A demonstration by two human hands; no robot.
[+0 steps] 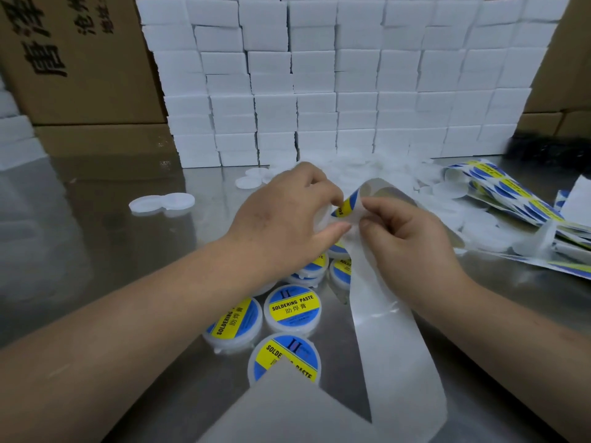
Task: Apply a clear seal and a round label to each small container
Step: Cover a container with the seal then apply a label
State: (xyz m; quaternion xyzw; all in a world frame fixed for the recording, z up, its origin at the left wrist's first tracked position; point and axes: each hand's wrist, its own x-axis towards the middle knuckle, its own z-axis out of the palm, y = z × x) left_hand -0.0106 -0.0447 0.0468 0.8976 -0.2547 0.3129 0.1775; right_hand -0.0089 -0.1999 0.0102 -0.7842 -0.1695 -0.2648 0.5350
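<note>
Where the white backing strip (380,330) climbs from the near edge toward the hands, a cluster of finished containers (292,306) lies just left of it on the steel table (96,251). Each is a shallow white tub topped with a round blue label crossed by a yellow band reading SOLDERING PASTE, and the nearest is partly covered by the strip's folded end. Beyond them the left hand (287,215) curls around a small white container (323,219), mostly hidden by its fingers. The right hand (403,235) pinches the strip where a round label (347,204) curls off its bend, just beside the left fingertips. Bare steel lies open to the left, with two loose white lids (161,203) farther out. To the right, strips of labels (511,196) crowd the table beside a heap of white lids (383,174). A wall of white boxes (335,84) closes the far side, with cardboard cartons (80,59) at far left.
</note>
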